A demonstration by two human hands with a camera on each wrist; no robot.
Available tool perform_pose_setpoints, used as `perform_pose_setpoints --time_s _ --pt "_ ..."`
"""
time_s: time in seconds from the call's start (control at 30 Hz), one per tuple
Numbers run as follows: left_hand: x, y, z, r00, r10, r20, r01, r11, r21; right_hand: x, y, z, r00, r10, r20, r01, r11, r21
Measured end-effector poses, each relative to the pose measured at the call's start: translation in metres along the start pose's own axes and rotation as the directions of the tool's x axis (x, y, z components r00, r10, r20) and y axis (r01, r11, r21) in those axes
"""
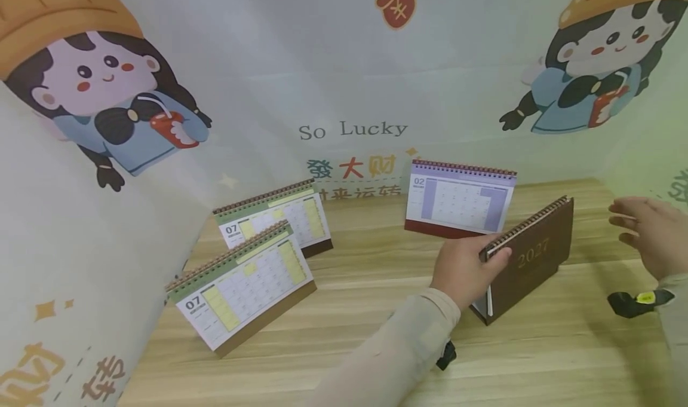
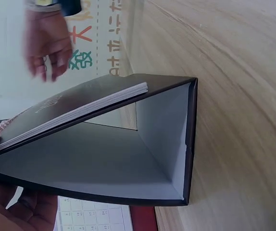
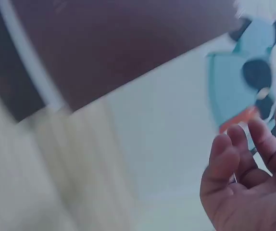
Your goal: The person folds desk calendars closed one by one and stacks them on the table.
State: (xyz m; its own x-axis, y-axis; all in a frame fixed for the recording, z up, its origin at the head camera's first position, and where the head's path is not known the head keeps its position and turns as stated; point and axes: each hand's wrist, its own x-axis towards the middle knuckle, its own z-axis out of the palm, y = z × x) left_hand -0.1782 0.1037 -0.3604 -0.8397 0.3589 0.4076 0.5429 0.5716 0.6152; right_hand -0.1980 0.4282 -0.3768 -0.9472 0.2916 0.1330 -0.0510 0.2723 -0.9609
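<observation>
In the head view, the left hand (image 1: 463, 271) is gripping the 9 o'clock edge of a brown calendar (image 1: 532, 269) marked 2027, its thumb lying on the cover. This calendar is standing on a wooden table (image 1: 355, 305), between 3 and 4 o'clock from the view's centre. The right hand (image 1: 653, 236) is hovering at 3 o'clock of it, well apart, its fingers loosely bent and apart. A purple calendar (image 1: 461, 201) is standing at 10 o'clock of it; a far green calendar (image 1: 303, 217) and a near green calendar (image 1: 247, 290) are standing at 9 o'clock, showing 07.

In the left wrist view, the brown calendar is showing its hollow side, the left hand clasping it at 9 o'clock. The right hand is blurring at 10 o'clock; the purple calendar is peeking out at 7 o'clock.

In the right wrist view, the brown calendar is blurring at 11 o'clock, the right hand's parted fingers curving at 4 o'clock.
</observation>
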Motion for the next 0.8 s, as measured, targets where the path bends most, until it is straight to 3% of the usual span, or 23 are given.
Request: perform_pose_setpoints --time_s 0.13,0.3,0.37,0.47,0.63,0.8 --pt "-0.001 0.001 -0.001 1.000 0.000 -0.006 0.000 1.000 0.008 -0.010 -0.044 0.023 0.997 -0.048 0.065 0.051 0.998 -0.041" --pt "-0.001 0.002 0.000 1.000 -0.012 -0.007 0.012 1.000 0.017 -0.011 -0.069 0.048 0.970 -0.055 0.238 0.088 0.988 -0.129" --pt "-0.002 0.002 0.001 1.000 -0.020 -0.004 0.020 1.000 0.016 -0.009 -0.068 0.055 0.953 -0.060 0.297 0.104 0.985 -0.135" --pt "-0.001 0.001 0.002 1.000 -0.025 -0.003 0.025 1.000 0.007 -0.004 -0.061 0.062 0.947 -0.071 0.315 0.107 0.990 -0.097" --pt "-0.001 0.000 0.001 1.000 -0.020 -0.016 0.020 1.000 -0.001 -0.003 -0.040 0.070 0.965 -0.075 0.251 0.087 0.996 -0.035" --pt "-0.002 -0.001 0.000 1.000 -0.005 -0.018 0.005 1.000 0.010 -0.006 -0.025 0.073 0.966 -0.153 0.206 0.155 0.988 0.006"
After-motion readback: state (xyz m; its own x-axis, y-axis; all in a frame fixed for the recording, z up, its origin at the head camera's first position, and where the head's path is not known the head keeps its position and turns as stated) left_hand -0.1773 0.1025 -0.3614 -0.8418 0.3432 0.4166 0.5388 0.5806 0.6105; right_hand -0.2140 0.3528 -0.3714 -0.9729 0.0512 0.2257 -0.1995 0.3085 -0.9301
